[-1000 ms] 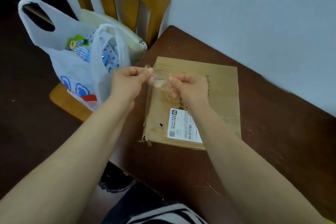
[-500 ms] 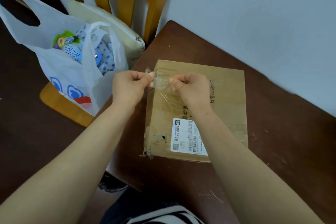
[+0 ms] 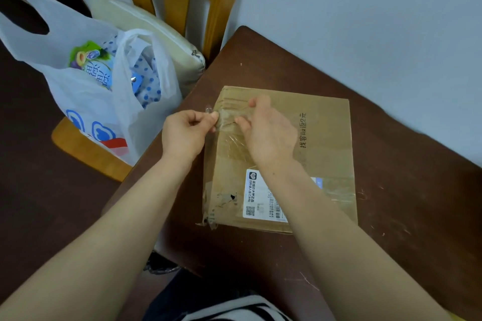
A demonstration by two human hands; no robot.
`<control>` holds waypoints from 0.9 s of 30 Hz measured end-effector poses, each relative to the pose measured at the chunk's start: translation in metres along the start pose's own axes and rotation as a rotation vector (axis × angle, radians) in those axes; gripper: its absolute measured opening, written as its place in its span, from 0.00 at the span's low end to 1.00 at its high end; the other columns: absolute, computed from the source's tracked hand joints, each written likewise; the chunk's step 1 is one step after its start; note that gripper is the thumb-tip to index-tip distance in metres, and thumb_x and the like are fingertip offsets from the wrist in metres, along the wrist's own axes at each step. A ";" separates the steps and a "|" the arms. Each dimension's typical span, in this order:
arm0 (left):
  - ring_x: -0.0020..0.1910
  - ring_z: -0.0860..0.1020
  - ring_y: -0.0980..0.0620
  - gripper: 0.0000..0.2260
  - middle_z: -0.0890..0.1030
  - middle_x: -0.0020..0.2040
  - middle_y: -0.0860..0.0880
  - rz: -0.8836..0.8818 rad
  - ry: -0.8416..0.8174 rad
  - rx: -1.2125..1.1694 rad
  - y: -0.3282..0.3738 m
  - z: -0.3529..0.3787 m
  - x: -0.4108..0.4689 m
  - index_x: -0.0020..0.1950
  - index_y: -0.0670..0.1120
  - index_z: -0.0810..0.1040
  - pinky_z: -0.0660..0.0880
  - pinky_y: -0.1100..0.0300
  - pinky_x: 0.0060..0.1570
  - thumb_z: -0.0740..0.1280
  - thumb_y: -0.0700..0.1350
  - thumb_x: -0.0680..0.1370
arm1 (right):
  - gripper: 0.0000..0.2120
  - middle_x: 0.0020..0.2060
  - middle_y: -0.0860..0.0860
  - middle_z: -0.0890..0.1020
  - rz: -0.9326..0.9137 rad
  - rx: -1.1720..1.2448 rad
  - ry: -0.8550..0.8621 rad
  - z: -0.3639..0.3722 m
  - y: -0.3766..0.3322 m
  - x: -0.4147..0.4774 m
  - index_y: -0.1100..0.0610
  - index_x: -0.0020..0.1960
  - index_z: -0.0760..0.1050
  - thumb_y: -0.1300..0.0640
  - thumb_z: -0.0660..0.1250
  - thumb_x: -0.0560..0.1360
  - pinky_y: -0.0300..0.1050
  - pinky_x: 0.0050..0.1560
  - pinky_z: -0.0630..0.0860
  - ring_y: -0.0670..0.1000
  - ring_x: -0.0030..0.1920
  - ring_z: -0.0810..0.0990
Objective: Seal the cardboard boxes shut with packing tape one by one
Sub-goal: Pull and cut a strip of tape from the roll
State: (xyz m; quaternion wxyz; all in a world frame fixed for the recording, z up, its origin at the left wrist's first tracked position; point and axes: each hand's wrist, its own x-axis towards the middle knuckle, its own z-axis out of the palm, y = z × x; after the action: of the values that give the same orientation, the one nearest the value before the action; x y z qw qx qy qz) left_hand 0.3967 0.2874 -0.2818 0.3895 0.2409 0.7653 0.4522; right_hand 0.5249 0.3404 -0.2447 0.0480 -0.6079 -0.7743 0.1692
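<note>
Left hand [image 3: 185, 133] and right hand [image 3: 266, 133] pinch clear tape [image 3: 229, 115] over the cardboard box [image 3: 326, 138], near its left edge.

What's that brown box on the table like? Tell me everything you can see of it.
The cardboard box is flat, brown and worn, lying closed on the dark table. Its top bears black printed characters, a white shipping label near the front and shiny old tape, ragged at the front-left corner. The left hand and right hand pinch a clear tape strip over its far-left edge.
</note>
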 end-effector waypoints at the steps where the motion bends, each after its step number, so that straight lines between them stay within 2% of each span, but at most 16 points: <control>1: 0.40 0.79 0.52 0.14 0.82 0.34 0.50 0.000 0.007 0.000 -0.001 0.001 0.001 0.27 0.53 0.79 0.76 0.47 0.54 0.73 0.51 0.73 | 0.22 0.54 0.52 0.76 -0.008 -0.038 0.030 0.002 0.000 -0.001 0.54 0.65 0.64 0.44 0.64 0.77 0.46 0.36 0.64 0.53 0.53 0.76; 3: 0.40 0.80 0.52 0.11 0.83 0.35 0.50 0.000 0.016 -0.010 -0.002 0.002 0.000 0.30 0.52 0.80 0.77 0.46 0.54 0.73 0.51 0.72 | 0.32 0.61 0.55 0.70 0.026 -0.076 0.076 0.005 0.005 -0.002 0.57 0.70 0.61 0.40 0.65 0.75 0.47 0.43 0.69 0.54 0.59 0.71; 5: 0.43 0.82 0.48 0.08 0.84 0.39 0.48 -0.028 0.030 -0.047 -0.003 0.004 -0.002 0.36 0.50 0.82 0.77 0.46 0.54 0.75 0.52 0.70 | 0.36 0.64 0.56 0.67 0.073 -0.033 0.091 0.008 0.014 -0.003 0.58 0.71 0.61 0.37 0.64 0.73 0.46 0.59 0.65 0.55 0.62 0.68; 7: 0.48 0.81 0.46 0.13 0.84 0.45 0.46 -0.103 0.061 -0.104 -0.006 0.005 -0.002 0.45 0.47 0.81 0.78 0.49 0.54 0.77 0.54 0.68 | 0.30 0.66 0.55 0.67 0.072 0.047 0.101 0.013 0.022 -0.005 0.56 0.71 0.64 0.39 0.63 0.76 0.44 0.64 0.60 0.54 0.64 0.66; 9: 0.50 0.80 0.47 0.21 0.82 0.50 0.45 -0.267 0.022 -0.223 -0.009 0.006 -0.001 0.53 0.44 0.79 0.77 0.53 0.53 0.77 0.54 0.67 | 0.20 0.65 0.54 0.69 0.044 0.081 0.122 0.014 0.026 -0.007 0.55 0.69 0.67 0.49 0.61 0.80 0.42 0.63 0.58 0.53 0.64 0.67; 11: 0.50 0.79 0.48 0.21 0.82 0.53 0.46 -0.443 -0.098 -0.391 -0.008 0.010 -0.003 0.57 0.43 0.78 0.76 0.55 0.49 0.75 0.53 0.70 | 0.15 0.63 0.54 0.71 0.045 0.176 0.154 0.012 0.027 -0.008 0.56 0.67 0.70 0.58 0.59 0.80 0.42 0.64 0.60 0.53 0.63 0.68; 12: 0.51 0.79 0.49 0.20 0.81 0.54 0.46 -0.477 -0.099 -0.433 -0.006 0.013 -0.006 0.59 0.44 0.78 0.76 0.55 0.49 0.73 0.53 0.72 | 0.15 0.64 0.54 0.72 0.032 0.236 0.175 0.009 0.026 -0.010 0.57 0.67 0.70 0.61 0.58 0.81 0.43 0.65 0.60 0.54 0.63 0.69; 13: 0.55 0.77 0.49 0.18 0.79 0.58 0.46 -0.434 -0.031 -0.397 -0.006 0.015 -0.011 0.62 0.45 0.76 0.75 0.53 0.54 0.70 0.51 0.75 | 0.16 0.65 0.54 0.72 -0.015 0.284 0.184 0.005 0.024 -0.012 0.57 0.68 0.70 0.61 0.57 0.81 0.43 0.66 0.59 0.54 0.65 0.69; 14: 0.62 0.74 0.49 0.19 0.75 0.65 0.45 -0.287 0.085 -0.252 -0.006 0.015 -0.017 0.67 0.46 0.72 0.71 0.52 0.62 0.67 0.50 0.78 | 0.18 0.68 0.54 0.70 -0.103 0.300 0.161 0.002 0.021 -0.016 0.58 0.70 0.68 0.58 0.55 0.82 0.44 0.69 0.57 0.54 0.69 0.66; 15: 0.69 0.68 0.48 0.20 0.69 0.71 0.45 -0.055 0.183 -0.046 -0.003 0.014 -0.025 0.72 0.46 0.67 0.63 0.52 0.70 0.62 0.48 0.81 | 0.20 0.72 0.53 0.67 -0.218 0.271 0.093 0.001 0.018 -0.022 0.57 0.73 0.64 0.55 0.53 0.82 0.44 0.72 0.52 0.52 0.73 0.62; 16: 0.74 0.61 0.50 0.22 0.64 0.75 0.47 0.196 0.193 0.116 -0.003 0.012 -0.032 0.75 0.46 0.62 0.55 0.55 0.74 0.58 0.48 0.82 | 0.23 0.75 0.52 0.61 -0.333 0.194 0.003 0.002 0.015 -0.029 0.56 0.76 0.59 0.51 0.50 0.83 0.44 0.74 0.47 0.50 0.76 0.56; 17: 0.76 0.54 0.52 0.23 0.59 0.77 0.49 0.386 0.095 0.203 -0.004 0.014 -0.037 0.77 0.46 0.58 0.49 0.59 0.75 0.55 0.49 0.83 | 0.25 0.77 0.50 0.56 -0.416 0.080 -0.080 0.006 0.014 -0.035 0.55 0.78 0.54 0.49 0.47 0.82 0.45 0.76 0.43 0.49 0.77 0.50; 18: 0.77 0.49 0.55 0.24 0.54 0.78 0.52 0.461 -0.066 0.237 -0.003 0.016 -0.042 0.78 0.46 0.55 0.44 0.62 0.75 0.51 0.52 0.83 | 0.27 0.78 0.49 0.51 -0.454 -0.036 -0.143 0.011 0.014 -0.039 0.54 0.78 0.48 0.48 0.46 0.82 0.47 0.76 0.41 0.47 0.77 0.46; 20: 0.76 0.42 0.59 0.28 0.45 0.79 0.52 0.390 -0.314 0.249 -0.007 0.022 -0.045 0.78 0.46 0.47 0.39 0.62 0.74 0.46 0.58 0.82 | 0.29 0.78 0.48 0.44 -0.431 -0.178 -0.197 0.020 0.016 -0.042 0.53 0.78 0.40 0.47 0.45 0.82 0.48 0.76 0.39 0.46 0.77 0.40; 21: 0.75 0.41 0.60 0.29 0.43 0.79 0.51 0.346 -0.351 0.234 -0.008 0.023 -0.044 0.78 0.46 0.45 0.39 0.62 0.75 0.44 0.58 0.81 | 0.29 0.78 0.48 0.44 -0.412 -0.196 -0.200 0.022 0.016 -0.042 0.53 0.78 0.39 0.47 0.45 0.81 0.48 0.76 0.38 0.45 0.77 0.39; 27: 0.73 0.40 0.63 0.24 0.41 0.79 0.51 0.323 -0.370 0.264 -0.008 0.021 -0.038 0.78 0.46 0.42 0.37 0.62 0.73 0.47 0.49 0.84 | 0.26 0.78 0.46 0.47 -0.364 -0.219 -0.180 0.016 0.029 -0.042 0.51 0.78 0.45 0.47 0.42 0.82 0.49 0.75 0.37 0.43 0.77 0.42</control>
State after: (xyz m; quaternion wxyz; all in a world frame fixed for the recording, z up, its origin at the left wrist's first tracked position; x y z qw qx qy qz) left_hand 0.4356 0.2664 -0.2807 0.4109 0.4868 0.6852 0.3531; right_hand 0.5577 0.3033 -0.2630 -0.0578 -0.4421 -0.8862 0.1262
